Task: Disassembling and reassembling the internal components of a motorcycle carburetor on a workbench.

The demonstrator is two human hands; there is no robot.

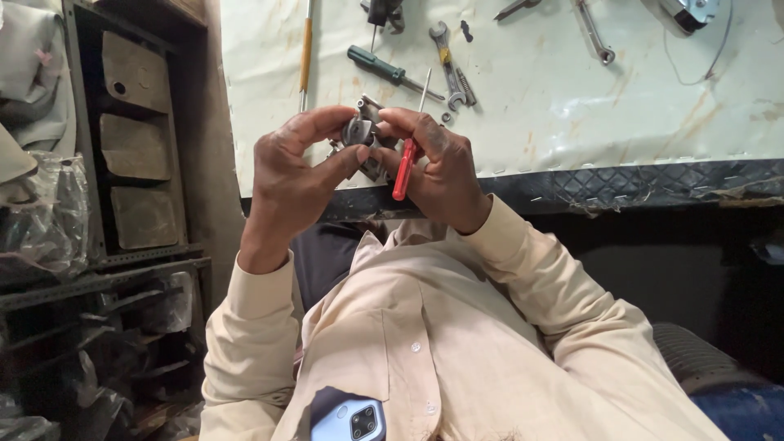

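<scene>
Metal, by the dull grey shine of it: the small part (pixel 362 133) I hold up between both hands looks stiff and dense for its size, with hard edges that give the fingertips purchase but greasy-looking faces that could slip. I judge it best gripped by its outer rim and flat sides, as now. It sits in the air just in front of the white-covered workbench (pixel 572 106), above my chest. My left hand (pixel 294 175) is curled round it, thumb and forefinger pressed onto its left side. My right hand (pixel 437 167) pinches its right edge with the fingertips while the red-handled screwdriver (pixel 406 163) lies tucked along the palm, shaft pointing up. Whether the part is one piece or several I cannot quite tell, since the fingers cover most of it. A green-handled screwdriver (pixel 384 69) and a spanner (pixel 447 69) lie on the bench beyond
</scene>
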